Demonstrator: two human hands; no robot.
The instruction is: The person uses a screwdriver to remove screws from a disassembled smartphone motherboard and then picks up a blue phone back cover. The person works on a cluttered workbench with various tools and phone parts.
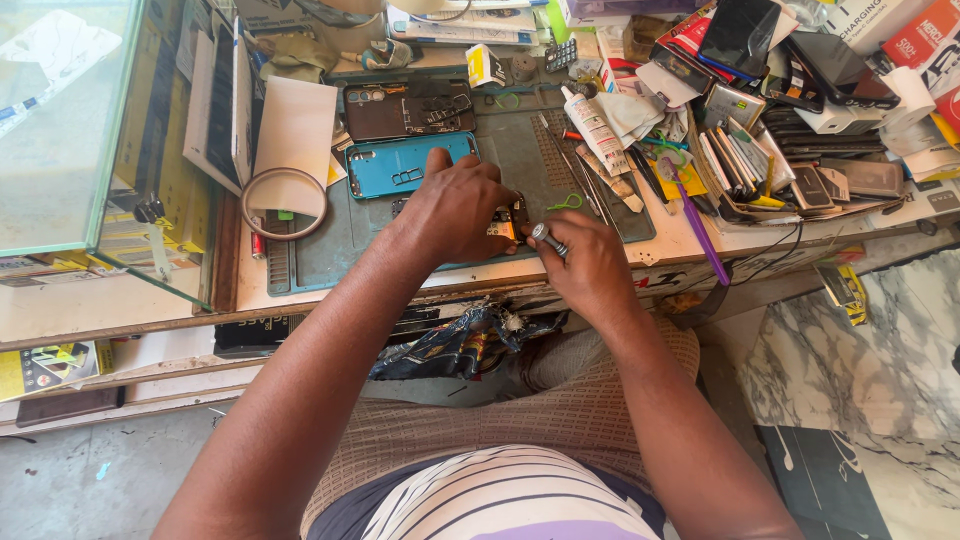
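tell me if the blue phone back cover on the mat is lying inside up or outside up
Inside up. The blue back cover lies flat on the green mat, its hollow inner side and raised rim facing the camera, a small metal part resting inside it.

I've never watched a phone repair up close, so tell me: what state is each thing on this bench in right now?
Left hand: pressed down on a small opened device.
Right hand: gripping a metal-handled screwdriver, tip at the device.
Blue phone back cover: detached, lying inside-up.
Dark phone body: opened, innards exposed.
Glue bottle: lying on its side, capped.
Purple tool: lying unused.
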